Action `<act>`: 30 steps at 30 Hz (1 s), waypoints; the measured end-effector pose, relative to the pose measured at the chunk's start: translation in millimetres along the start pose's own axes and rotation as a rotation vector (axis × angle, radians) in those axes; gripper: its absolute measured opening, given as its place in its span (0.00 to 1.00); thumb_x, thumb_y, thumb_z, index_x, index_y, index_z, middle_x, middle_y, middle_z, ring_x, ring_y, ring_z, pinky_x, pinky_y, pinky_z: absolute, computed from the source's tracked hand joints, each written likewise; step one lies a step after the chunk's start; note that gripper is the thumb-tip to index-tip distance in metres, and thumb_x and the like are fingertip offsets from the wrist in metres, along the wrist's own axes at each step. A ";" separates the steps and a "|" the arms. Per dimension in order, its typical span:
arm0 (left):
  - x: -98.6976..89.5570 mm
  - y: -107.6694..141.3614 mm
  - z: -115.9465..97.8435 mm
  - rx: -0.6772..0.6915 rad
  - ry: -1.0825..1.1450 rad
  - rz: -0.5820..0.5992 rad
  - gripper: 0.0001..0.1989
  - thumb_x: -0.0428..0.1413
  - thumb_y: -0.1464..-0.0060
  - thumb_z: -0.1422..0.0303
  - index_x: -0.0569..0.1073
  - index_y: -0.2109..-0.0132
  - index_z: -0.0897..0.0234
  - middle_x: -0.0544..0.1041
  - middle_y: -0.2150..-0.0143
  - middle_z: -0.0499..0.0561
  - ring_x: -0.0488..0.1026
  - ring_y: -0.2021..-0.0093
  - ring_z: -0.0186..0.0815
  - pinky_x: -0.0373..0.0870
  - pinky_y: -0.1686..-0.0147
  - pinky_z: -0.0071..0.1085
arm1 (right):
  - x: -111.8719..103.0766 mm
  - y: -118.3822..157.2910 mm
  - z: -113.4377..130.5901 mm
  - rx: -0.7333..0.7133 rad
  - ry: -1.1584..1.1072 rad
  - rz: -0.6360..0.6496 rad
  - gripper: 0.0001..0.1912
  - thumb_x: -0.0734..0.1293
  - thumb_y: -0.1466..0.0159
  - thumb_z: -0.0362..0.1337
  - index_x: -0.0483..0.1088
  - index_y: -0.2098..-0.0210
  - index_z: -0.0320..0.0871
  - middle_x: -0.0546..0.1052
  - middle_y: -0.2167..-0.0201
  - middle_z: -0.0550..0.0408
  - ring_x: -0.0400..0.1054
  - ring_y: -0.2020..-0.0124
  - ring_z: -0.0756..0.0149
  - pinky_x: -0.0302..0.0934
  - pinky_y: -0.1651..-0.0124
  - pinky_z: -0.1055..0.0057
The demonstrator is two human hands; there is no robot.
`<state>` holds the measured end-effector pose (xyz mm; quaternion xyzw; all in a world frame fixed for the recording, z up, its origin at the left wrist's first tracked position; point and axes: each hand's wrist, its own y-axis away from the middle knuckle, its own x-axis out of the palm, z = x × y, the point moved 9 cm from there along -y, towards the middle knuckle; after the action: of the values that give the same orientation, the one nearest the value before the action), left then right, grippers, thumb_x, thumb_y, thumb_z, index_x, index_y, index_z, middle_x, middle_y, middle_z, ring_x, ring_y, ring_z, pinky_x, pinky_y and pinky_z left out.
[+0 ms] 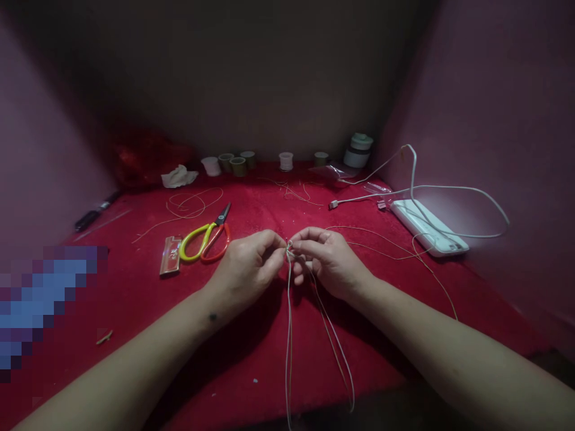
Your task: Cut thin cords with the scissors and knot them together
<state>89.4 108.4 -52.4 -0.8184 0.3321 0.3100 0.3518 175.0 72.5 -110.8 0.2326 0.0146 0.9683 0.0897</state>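
Note:
My left hand (254, 258) and my right hand (327, 256) meet over the middle of the red cloth, fingertips almost touching. Both pinch thin pale cord (288, 335) around a small looped knot (288, 245). From there several strands hang toward the front edge, and others trail off to the right past my right wrist. Fine detail of the knot is too small to make out. Left of my left hand lie scissors (208, 240) with one yellow and one red handle, their blades pointing away. Beside them is a clear orange-tinted lighter (171, 256).
Several thread spools (238, 166) stand along the back, near crumpled tissue (179, 176) and a lidded jar (358, 151). A white power bank or phone (429, 228) with a white cable (471, 188) lies right. Loose cord (193, 209) and a dark pen-like object (95, 212) are left.

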 end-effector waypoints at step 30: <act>4.8 4.3 -11.8 0.188 -0.175 -0.015 0.06 0.48 0.46 0.71 0.68 0.68 0.66 0.69 0.73 0.48 0.64 0.75 0.28 0.60 0.74 0.24 | 4.8 0.0 -10.4 0.064 0.035 -0.024 0.08 0.63 0.44 0.35 0.58 0.74 0.41 0.66 0.85 0.62 0.57 0.87 0.79 0.48 0.89 0.84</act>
<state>92.2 95.4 -50.9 -0.7543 0.3214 0.3452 0.4568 166.1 73.5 -118.0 0.2181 0.0499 0.9701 0.0938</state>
